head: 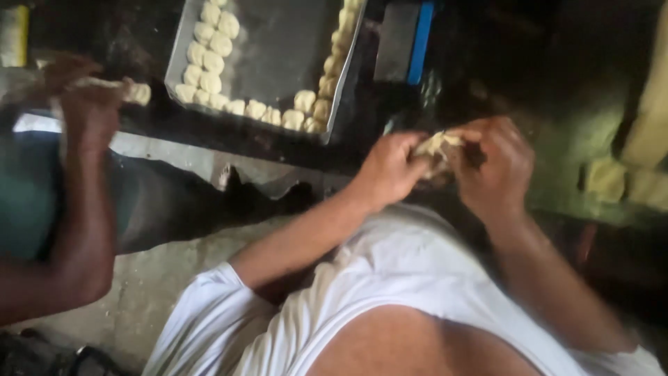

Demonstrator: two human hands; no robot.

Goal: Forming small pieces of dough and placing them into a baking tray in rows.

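Over a dark worktop (278, 143), left hand (386, 167) and right hand (497, 167) both pinch pale, ragged dough (437, 145), beside a metal tray (278, 49) edged with dough balls (209, 52).

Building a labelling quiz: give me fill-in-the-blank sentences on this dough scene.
1. Both of the person's hands, left hand and right hand, hold one piece of ____ between them.
2. The shaped pieces lie along the edges of a metal ____.
3. The person's shirt is ____ in colour.

Missing words: dough; tray; white
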